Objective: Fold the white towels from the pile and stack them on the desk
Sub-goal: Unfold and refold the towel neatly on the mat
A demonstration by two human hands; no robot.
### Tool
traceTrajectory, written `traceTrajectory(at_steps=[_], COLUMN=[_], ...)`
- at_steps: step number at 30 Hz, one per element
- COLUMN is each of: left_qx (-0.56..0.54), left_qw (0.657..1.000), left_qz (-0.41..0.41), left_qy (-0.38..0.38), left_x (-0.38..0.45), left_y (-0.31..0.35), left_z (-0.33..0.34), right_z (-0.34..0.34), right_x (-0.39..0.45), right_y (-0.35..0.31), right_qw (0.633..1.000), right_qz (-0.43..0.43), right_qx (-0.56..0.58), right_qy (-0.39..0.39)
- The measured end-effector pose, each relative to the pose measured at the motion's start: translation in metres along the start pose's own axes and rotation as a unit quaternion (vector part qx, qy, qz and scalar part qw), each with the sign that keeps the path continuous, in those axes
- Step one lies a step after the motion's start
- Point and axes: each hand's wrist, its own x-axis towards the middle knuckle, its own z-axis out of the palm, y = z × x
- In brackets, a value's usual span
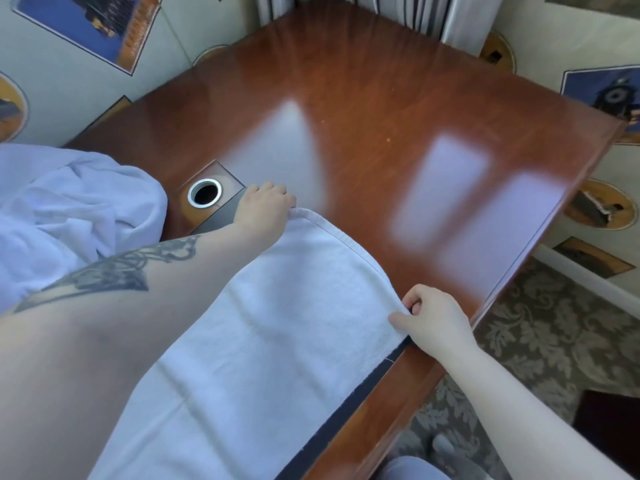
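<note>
A white towel (277, 323) lies spread across the near part of the glossy wooden desk (381, 116), and its near end runs out of view at the bottom. My left hand (265, 211) grips the towel's far left corner. My right hand (433, 318) pinches its far right corner near the desk's right edge. A rumpled pile of white towels (69, 209) sits on the left of the desk, beside my left forearm.
A metal-ringed cable hole (205, 192) in a dark square plate sits just left of my left hand. Striped curtains (415, 12) hang behind the desk's far corner. Patterned carpet (536, 341) lies beyond the right edge, and a dark object (609, 424) stands there.
</note>
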Motion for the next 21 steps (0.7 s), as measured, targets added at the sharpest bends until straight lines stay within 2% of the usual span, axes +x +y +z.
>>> traceTrajectory(at_steps=[1, 3, 5, 9, 13, 17, 21], left_qx=[-0.101, -0.294, -0.382, -0.457, -0.492, -0.443, -0.454], left_qw=[0.994, 0.946, 0.908, 0.866, 0.844, 0.871, 0.865], left_qz=[-0.05, -0.139, -0.17, -0.199, -0.206, -0.201, -0.197], left_qy=[0.007, 0.001, 0.012, 0.037, 0.058, 0.06, 0.086], left_x=[-0.005, -0.015, -0.026, -0.051, -0.086, -0.134, -0.185], left_y=[-0.001, -0.005, -0.011, -0.023, -0.045, -0.068, -0.09], left_z=[-0.006, -0.021, -0.036, -0.057, -0.055, -0.041, -0.028], right_z=[0.002, 0.006, 0.011, 0.018, 0.031, 0.059, 0.096], right_x=[-0.004, -0.012, -0.022, -0.046, -0.077, -0.114, -0.165], right_y=[0.001, 0.003, 0.004, -0.008, -0.025, -0.042, -0.063], right_qw=[1.0, 0.997, 0.987, 0.948, 0.933, 0.922, 0.899], right_qz=[-0.017, -0.036, -0.038, -0.046, -0.094, -0.131, -0.171], right_qx=[0.008, 0.059, 0.149, 0.288, 0.301, 0.315, 0.337], right_qy=[0.009, 0.023, 0.044, 0.129, 0.175, 0.183, 0.222])
